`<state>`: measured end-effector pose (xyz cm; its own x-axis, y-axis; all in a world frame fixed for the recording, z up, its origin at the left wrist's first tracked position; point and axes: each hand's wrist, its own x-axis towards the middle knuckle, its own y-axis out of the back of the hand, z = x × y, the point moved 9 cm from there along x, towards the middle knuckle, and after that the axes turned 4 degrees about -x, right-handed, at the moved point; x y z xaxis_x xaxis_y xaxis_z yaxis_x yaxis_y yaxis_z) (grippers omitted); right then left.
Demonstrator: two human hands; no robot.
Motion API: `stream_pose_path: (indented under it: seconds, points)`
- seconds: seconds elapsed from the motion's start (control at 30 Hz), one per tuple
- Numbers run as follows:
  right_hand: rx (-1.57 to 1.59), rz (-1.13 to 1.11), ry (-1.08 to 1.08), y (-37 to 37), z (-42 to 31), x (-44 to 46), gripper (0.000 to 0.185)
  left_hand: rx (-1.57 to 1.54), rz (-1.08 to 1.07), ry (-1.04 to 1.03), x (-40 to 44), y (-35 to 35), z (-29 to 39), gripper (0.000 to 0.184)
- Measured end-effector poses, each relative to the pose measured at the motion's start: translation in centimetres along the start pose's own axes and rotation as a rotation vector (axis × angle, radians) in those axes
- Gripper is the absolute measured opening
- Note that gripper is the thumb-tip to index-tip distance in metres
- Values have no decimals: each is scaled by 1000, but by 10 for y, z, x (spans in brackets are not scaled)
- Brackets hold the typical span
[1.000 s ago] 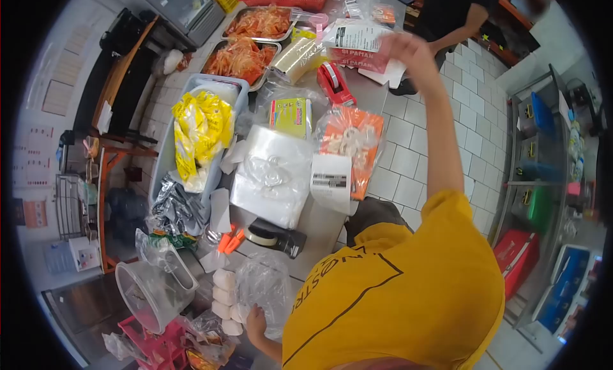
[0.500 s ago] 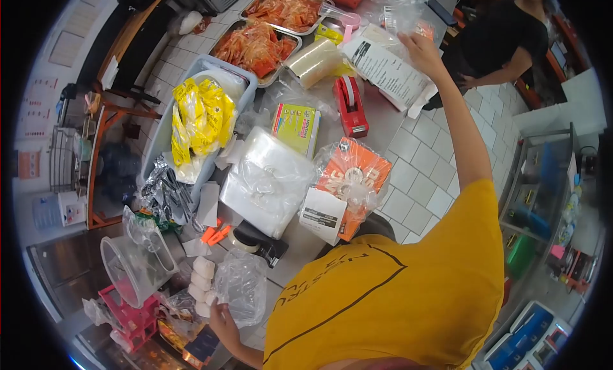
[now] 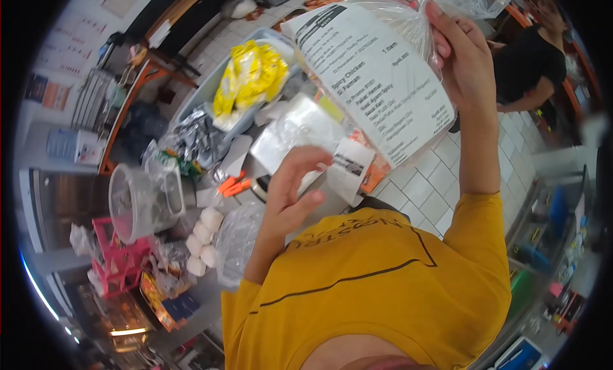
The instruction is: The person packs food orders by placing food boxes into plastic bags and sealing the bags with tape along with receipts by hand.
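Note:
My right hand [image 3: 465,60] grips the gathered neck of a clear plastic bag [image 3: 440,9], raised close to the camera. A long printed receipt [image 3: 377,76] lies against the front of that bag; the bag's contents are mostly hidden behind it. My left hand [image 3: 290,191] is in front of my shirt with fingers and thumb apart, holding nothing. Just right of its fingertips, a smaller receipt [image 3: 350,169] sits on an orange package [image 3: 377,177], which is partly covered. A stack of clear plastic bags [image 3: 297,130] lies behind my left hand.
A blue-grey bin [image 3: 246,118] holds yellow packets [image 3: 250,76]. Orange marker-like pieces [image 3: 234,185], white round items [image 3: 203,236], a loose clear bag [image 3: 236,242] and a clear plastic tub [image 3: 131,204] lie leftward. A person in black [image 3: 527,70] stands at right.
My right hand has lifted the bag with the receipt off the table and toward the camera. My left hand has moved up and right, away from the white round items.

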<state>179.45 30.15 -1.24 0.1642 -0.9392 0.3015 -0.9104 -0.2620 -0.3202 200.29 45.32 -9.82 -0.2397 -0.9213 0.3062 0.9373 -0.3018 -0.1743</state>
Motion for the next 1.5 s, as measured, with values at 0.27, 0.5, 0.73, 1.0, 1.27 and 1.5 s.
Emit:
stream_pose_path:
  seconds: [0.27, 0.5, 0.73, 1.0, 1.27, 1.5]
  points:
    - [110, -48, -59, -118, 11, -57, 37, -23, 93, -154, -53, 14, 55, 57]
    - [72, -88, -61, -173, 9, -82, 38, -107, 211, -157, -89, 40, 73, 55]
    - [108, -58, -51, -189, 15, -89, 29, -10, 200, -160, -104, 55, 79, 51]
    - [105, -37, -9, -192, 11, -95, 27, 79, 189, -158, -109, 55, 89, 46]
    - [104, -30, -1, -191, 8, -103, 17, -50, 201, -78, -113, 52, 75, 63]
    - [69, -58, -10, -183, 15, -104, 17, -40, 215, -65, -113, 49, 70, 65]
